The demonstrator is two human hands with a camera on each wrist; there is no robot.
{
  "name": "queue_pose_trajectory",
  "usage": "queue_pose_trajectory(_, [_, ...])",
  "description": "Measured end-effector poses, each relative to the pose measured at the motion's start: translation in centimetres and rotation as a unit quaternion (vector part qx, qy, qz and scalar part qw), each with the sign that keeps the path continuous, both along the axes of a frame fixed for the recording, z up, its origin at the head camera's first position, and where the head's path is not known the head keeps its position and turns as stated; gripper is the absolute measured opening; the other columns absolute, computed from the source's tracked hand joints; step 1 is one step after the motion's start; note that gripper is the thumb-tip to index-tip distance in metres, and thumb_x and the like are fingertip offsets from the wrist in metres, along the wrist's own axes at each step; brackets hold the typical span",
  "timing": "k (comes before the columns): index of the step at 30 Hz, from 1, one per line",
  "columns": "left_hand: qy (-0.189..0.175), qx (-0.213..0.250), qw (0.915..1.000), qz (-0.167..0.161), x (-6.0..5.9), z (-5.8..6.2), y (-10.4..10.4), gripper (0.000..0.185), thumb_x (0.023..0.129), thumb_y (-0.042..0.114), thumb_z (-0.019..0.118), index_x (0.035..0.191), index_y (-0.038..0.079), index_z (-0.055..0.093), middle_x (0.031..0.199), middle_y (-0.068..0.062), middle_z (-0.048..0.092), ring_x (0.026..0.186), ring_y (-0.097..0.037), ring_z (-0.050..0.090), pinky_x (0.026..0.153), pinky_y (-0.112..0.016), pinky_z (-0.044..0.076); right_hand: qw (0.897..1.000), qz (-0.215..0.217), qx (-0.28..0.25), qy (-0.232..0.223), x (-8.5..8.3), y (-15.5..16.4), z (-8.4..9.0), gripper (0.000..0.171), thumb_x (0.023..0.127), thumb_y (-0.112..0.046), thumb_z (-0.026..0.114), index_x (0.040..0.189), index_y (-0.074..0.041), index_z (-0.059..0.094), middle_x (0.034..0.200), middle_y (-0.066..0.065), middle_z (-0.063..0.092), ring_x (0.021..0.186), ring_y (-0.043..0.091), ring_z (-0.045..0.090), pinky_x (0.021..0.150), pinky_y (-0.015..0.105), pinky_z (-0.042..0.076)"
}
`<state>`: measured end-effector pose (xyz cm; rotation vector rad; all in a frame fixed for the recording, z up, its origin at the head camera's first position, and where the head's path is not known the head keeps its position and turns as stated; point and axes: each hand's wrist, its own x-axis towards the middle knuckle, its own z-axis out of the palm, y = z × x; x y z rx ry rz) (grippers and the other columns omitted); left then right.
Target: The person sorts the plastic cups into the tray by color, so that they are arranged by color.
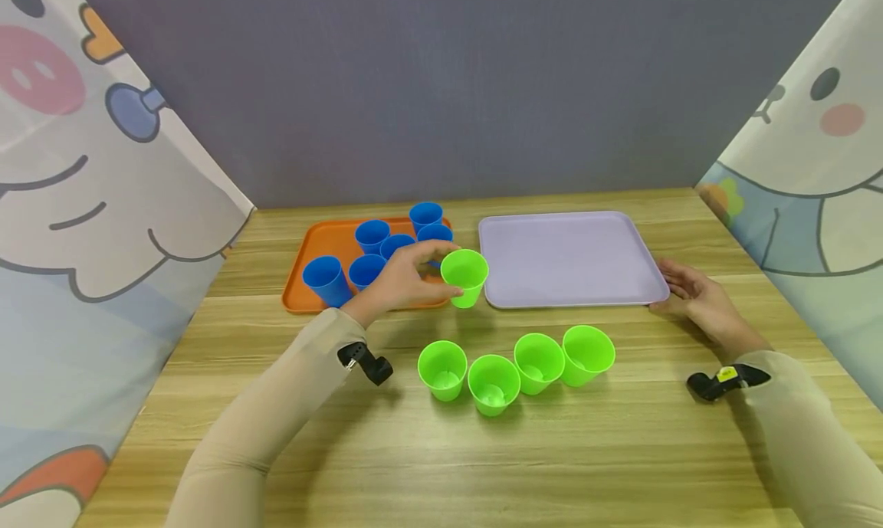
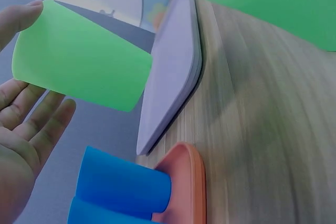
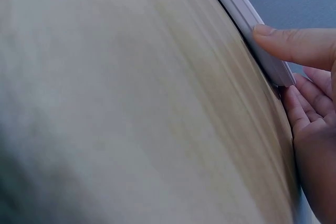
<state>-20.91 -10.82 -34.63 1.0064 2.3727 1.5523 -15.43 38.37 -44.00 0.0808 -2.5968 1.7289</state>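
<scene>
My left hand [image 1: 407,277] holds a green plastic cup [image 1: 465,277] by its side, between thumb and fingers. The cup is raised over the table, in the gap between the orange tray [image 1: 298,286] and the lavender tray [image 1: 566,261]. The left wrist view shows this green cup [image 2: 84,59] tilted sideways across the picture. At the lavender tray's front right corner, my right hand [image 1: 698,298] grips the edge; in the right wrist view the thumb [image 3: 294,43] lies along the tray's outer side [image 3: 239,11], with the fingers round the corner.
Several more green cups [image 1: 494,386] stand upright on the wooden table [image 1: 386,467], in front of the trays. Blue cups [image 1: 327,281] stand on the orange tray, partly behind my left hand. A grey panel [image 1: 469,91] rises behind, with printed cartoon sheets [image 1: 103,175] at both sides.
</scene>
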Motion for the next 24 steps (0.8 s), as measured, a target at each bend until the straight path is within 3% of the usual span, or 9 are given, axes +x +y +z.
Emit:
queue_pose_trajectory(5, [-0.019,-0.004,0.9998,0.001,-0.8,0.2,1.3,0.057,0.078,0.012,0.086,0.130,0.007,0.063,0.116,-0.006,0.067,0.106,-0.027,0.063,0.090,-0.047,0.055,1.000,-0.006,0.013,-0.008,0.1,0.0,0.1,0.084,0.088,-0.001,0.074,0.155,0.004,0.024,0.141,-0.004,0.047,0.110,-0.013,0.047,0.090,0.005,0.040])
queue_pose_trajectory(14, [-0.033,-0.015,0.9994,0.000,-2.2,0.1,3.0,0.058,0.080,0.018,0.086,0.132,0.009,0.062,0.113,-0.002,0.068,0.103,-0.024,0.064,0.086,-0.035,0.056,1.000,-0.009,0.023,-0.011,0.1,-0.2,0.4,0.084,0.089,-0.004,0.075,0.155,0.003,0.024,0.149,0.006,0.044,0.112,-0.012,0.047,0.090,0.005,0.040])
queue_pose_trajectory(19, [-0.044,-0.021,0.9987,0.015,-3.3,0.0,3.6,0.060,0.080,0.023,0.086,0.134,0.011,0.061,0.113,-0.002,0.067,0.103,-0.025,0.065,0.085,-0.034,0.056,1.000,-0.007,0.029,-0.009,0.0,-0.1,0.3,0.085,0.088,-0.003,0.075,0.155,0.004,0.022,0.152,0.013,0.041,0.111,-0.013,0.046,0.090,0.005,0.040])
queue_pose_trajectory(24, [-0.039,-0.037,0.9981,0.030,-4.3,0.1,4.7,0.065,0.080,0.026,0.086,0.137,0.012,0.059,0.117,-0.001,0.067,0.107,-0.020,0.063,0.085,-0.033,0.056,1.000,-0.007,0.020,-0.007,0.0,0.1,0.1,0.084,0.088,0.000,0.074,0.155,0.005,0.023,0.147,0.004,0.045,0.110,-0.014,0.047,0.090,0.004,0.040])
